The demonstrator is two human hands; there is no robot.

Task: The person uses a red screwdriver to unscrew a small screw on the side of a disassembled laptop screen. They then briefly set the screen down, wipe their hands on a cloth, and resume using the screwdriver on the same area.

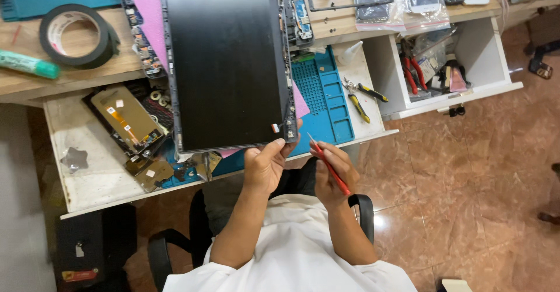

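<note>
Steadying the black laptop panel (227, 64) by its near corner, the left hand (265, 166) pinches the edge between thumb and fingers; the panel lies across the open drawer and blue work mat (326, 94). The right hand (333, 172) is closed on a thin red pry tool (328, 164), tip angled up toward that corner (not yet touching it). It looks like prying at the bezel; next, I'd judge, comes a careful tip placement in the seam.

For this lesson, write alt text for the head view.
Seen from above, a seated person's left hand grips the corner of a black laptop panel while the right hand holds a red tool, over a cluttered workbench.
</note>
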